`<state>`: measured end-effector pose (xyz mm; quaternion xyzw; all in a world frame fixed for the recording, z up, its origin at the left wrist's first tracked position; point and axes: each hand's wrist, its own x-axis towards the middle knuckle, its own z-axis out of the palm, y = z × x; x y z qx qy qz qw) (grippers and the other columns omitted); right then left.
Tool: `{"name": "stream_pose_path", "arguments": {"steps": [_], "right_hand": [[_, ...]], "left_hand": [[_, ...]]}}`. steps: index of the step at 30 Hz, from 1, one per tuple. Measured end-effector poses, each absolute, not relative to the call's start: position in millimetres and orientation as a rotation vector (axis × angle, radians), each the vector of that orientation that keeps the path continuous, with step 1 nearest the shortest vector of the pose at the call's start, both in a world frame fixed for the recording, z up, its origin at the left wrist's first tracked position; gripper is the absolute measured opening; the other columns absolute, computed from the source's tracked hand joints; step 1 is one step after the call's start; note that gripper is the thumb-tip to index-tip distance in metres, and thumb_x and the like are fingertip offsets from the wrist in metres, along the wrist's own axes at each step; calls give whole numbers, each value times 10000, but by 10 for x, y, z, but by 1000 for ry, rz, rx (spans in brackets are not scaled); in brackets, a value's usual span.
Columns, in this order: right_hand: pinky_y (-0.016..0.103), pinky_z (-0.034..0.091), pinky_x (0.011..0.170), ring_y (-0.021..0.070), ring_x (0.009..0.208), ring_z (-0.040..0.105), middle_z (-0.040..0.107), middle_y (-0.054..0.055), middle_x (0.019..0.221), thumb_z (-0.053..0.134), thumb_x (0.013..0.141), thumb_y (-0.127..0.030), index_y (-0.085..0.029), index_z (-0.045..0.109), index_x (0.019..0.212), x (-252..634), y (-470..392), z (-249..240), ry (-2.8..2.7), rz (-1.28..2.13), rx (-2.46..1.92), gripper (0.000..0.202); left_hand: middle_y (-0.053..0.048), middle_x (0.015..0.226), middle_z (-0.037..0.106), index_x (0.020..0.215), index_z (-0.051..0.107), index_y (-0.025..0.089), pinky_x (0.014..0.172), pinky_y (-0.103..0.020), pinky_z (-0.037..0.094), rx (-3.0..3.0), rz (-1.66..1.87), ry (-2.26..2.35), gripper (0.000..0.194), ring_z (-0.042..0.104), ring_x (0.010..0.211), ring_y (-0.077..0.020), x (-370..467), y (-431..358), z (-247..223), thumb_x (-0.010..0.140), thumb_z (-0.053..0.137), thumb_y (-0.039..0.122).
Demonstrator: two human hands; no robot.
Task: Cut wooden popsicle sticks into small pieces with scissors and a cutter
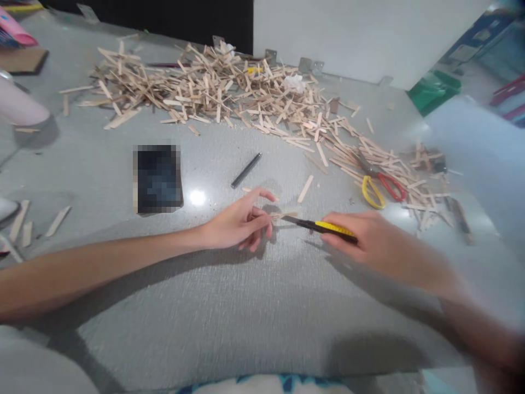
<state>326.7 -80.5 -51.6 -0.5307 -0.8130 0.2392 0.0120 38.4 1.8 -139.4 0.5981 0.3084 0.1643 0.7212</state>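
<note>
At the left edge, cut off by the frame, a smooth pale pink rounded object [20, 104]; below, flat loose sticks [27, 234] of pale wood. Left of centre, on a grey, finely streaked tabletop [102, 180], a dark square object [159, 178], blurred into blocks, surface impossible to read. Across the top, a tangled heap of thin wooden sticks [205, 90], many buried under others. Near the middle, a slim black rod [246, 171], lying slantwise; just below, the left hand [246, 224], index finger apart, thumb and curled fingers together on one end of a thin wooden stick [289, 214], grip partly hidden. Right of that, a yellow-and-black cutter [328, 229], blade at the stick, exact contact too small to tell; right hand [361, 235] clamped around the handle, forearm blurred. Farther right, scissors [373, 183] with yellow and red loops, blades among sticks; upper right, a blurred green container [435, 90].
</note>
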Motion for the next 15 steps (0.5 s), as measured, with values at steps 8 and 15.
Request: {"name": "stream_pose_path", "arguments": {"steps": [8, 15], "right_hand": [[333, 403, 719, 246, 824, 722, 769, 66, 929, 526, 1156, -377, -214, 736, 1130, 3263, -777, -742, -2673, 644, -1571, 267], [323, 392, 701, 235, 806, 719, 768, 52, 921, 543, 1154, -366, -213, 736, 1140, 3236, -757, -782, -2694, 672, -1554, 246]], "left_hand": [[-10, 715, 721, 976, 685, 161, 317, -132, 396, 1409, 279, 825, 174, 621, 417, -84, 385, -26, -1363, 1095, 594, 249], [-12, 789, 701, 1138, 635, 176, 332, -142, 425, 1450, 247, 801, 188, 617, 463, -95, 379, -4, -1335, 1137, 460, 244]]}}
